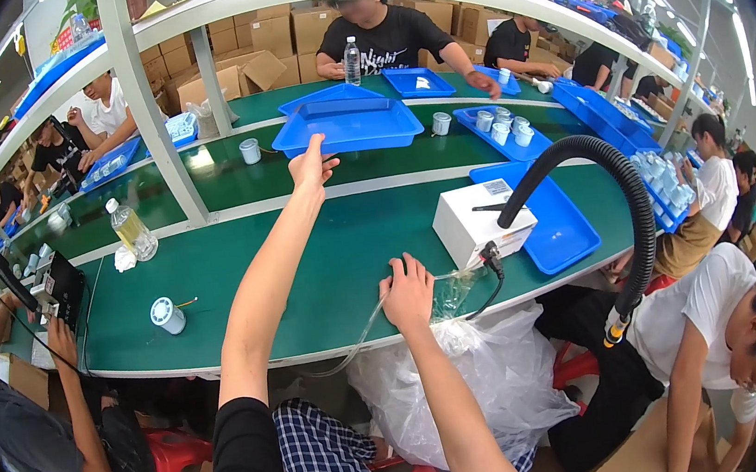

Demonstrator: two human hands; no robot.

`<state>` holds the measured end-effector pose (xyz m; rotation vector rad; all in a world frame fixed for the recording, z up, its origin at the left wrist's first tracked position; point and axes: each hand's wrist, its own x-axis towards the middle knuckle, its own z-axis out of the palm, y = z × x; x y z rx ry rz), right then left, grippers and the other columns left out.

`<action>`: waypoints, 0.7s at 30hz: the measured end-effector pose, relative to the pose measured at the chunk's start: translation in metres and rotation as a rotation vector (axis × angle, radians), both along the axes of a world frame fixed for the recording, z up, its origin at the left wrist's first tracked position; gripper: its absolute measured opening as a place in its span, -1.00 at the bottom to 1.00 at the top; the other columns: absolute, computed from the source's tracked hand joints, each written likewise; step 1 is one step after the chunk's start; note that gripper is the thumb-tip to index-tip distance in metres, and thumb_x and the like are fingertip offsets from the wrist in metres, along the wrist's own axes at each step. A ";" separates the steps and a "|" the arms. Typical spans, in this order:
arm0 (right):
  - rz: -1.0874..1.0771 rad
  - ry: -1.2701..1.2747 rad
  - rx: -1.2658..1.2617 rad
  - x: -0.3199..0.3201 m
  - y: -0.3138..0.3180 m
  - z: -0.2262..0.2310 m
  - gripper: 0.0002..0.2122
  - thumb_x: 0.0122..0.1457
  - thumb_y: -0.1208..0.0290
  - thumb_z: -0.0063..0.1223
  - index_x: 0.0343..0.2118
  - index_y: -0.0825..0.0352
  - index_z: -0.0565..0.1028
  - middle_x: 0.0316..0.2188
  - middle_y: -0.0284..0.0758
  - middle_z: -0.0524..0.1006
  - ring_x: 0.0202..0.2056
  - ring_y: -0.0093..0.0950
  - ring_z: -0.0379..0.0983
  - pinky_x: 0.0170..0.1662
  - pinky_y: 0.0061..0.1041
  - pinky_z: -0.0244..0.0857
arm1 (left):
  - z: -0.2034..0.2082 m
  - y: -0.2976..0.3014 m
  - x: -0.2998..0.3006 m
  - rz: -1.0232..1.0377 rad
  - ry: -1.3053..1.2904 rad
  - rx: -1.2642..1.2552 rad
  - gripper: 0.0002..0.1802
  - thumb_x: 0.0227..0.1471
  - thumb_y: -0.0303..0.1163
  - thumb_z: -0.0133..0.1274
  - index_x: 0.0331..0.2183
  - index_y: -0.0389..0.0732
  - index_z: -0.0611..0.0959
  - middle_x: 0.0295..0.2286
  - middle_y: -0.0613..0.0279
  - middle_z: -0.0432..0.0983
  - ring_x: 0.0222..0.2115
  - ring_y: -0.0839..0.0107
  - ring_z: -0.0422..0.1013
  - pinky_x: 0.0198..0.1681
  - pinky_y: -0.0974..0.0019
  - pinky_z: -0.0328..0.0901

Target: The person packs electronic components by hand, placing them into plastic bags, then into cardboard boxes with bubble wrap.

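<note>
My left arm reaches across the green workbench (pixel 245 298), and my left hand (pixel 310 163) is closed on the near edge of a blue plastic tray (pixel 357 131). The tray is held tilted over the far belt, with nothing visible in it. Behind it another blue tray (pixel 325 96) partly shows. My right hand (pixel 409 290) lies on the bench near its front edge, fingers stretched out and holding nothing. Beside it are a clear tube (pixel 371 322) and a white box (pixel 479 224) with a black plug. A small white-and-blue cylindrical unit (pixel 167 316) with a short wire sits at the left.
A black flexible hose (pixel 623 180) arches over the right side. Blue trays (pixel 564 233) lie beyond the box, one with several cups (pixel 501 129). A bottle (pixel 130 229) stands at left. A white shelf frame (pixel 150 113) spans the bench. Co-workers sit around; a plastic bag (pixel 451 386) hangs below.
</note>
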<state>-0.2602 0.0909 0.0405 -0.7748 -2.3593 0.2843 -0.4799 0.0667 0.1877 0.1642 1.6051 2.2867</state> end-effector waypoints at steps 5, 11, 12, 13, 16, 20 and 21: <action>-0.003 0.006 0.010 -0.001 -0.001 -0.003 -0.75 0.00 0.39 -0.10 -0.21 0.28 0.38 -0.02 -0.18 0.33 0.02 -0.29 0.21 0.05 -0.29 0.03 | -0.003 0.010 -0.005 0.031 -0.027 0.021 -0.60 -0.16 -0.10 0.13 -0.35 -0.21 0.53 -0.47 0.24 0.52 -0.59 0.52 0.43 -0.63 0.52 0.20; 0.011 0.025 0.000 0.000 0.001 -0.001 -0.73 -0.02 0.38 -0.08 -0.21 0.29 0.37 -0.03 -0.18 0.33 0.02 -0.28 0.20 0.05 -0.28 0.02 | -0.013 0.039 -0.009 0.036 0.004 0.063 -0.60 -0.18 -0.12 0.14 -0.36 -0.24 0.53 -0.47 0.23 0.52 -0.62 0.51 0.44 -0.66 0.53 0.20; 0.005 0.028 -0.002 0.000 0.001 -0.001 -0.73 -0.03 0.39 -0.07 -0.20 0.28 0.39 -0.03 -0.19 0.33 0.02 -0.28 0.21 0.05 -0.28 0.03 | -0.015 0.046 -0.011 0.020 0.016 0.032 -0.58 -0.17 -0.10 0.14 -0.33 -0.22 0.52 -0.44 0.23 0.53 -0.59 0.53 0.43 -0.62 0.53 0.19; -0.003 0.033 -0.004 0.000 0.001 0.000 -0.72 -0.04 0.40 -0.07 -0.20 0.26 0.40 -0.04 -0.19 0.34 0.01 -0.28 0.21 0.04 -0.28 0.04 | -0.016 0.054 -0.012 0.045 0.042 0.002 -0.58 -0.17 -0.10 0.14 -0.33 -0.22 0.53 -0.46 0.23 0.53 -0.61 0.52 0.44 -0.65 0.53 0.20; 0.007 0.036 -0.004 0.000 0.000 0.001 -0.71 -0.03 0.40 -0.07 -0.19 0.27 0.39 -0.04 -0.20 0.33 0.01 -0.29 0.21 0.05 -0.28 0.03 | -0.020 0.067 -0.026 0.068 0.036 0.099 -0.59 -0.16 -0.09 0.12 -0.37 -0.25 0.54 -0.49 0.20 0.53 -0.65 0.49 0.45 -0.70 0.53 0.20; -0.005 0.006 -0.030 0.001 0.002 0.000 -0.69 -0.03 0.39 -0.07 -0.16 0.27 0.37 -0.01 -0.20 0.30 0.04 -0.31 0.18 0.07 -0.30 0.02 | -0.014 0.081 -0.031 -0.124 0.074 0.108 -0.37 -0.08 0.13 0.04 -0.20 -0.26 0.47 -0.25 0.18 0.44 -0.45 0.41 0.48 -0.53 0.48 0.26; -0.002 0.005 -0.038 0.000 0.000 0.001 -0.68 -0.03 0.38 -0.06 -0.15 0.28 0.37 -0.01 -0.20 0.30 0.04 -0.31 0.17 0.08 -0.30 0.01 | -0.014 0.087 -0.026 -0.173 0.091 0.115 -0.35 -0.07 0.14 0.02 -0.15 -0.24 0.44 -0.19 0.19 0.39 -0.39 0.38 0.47 -0.50 0.45 0.27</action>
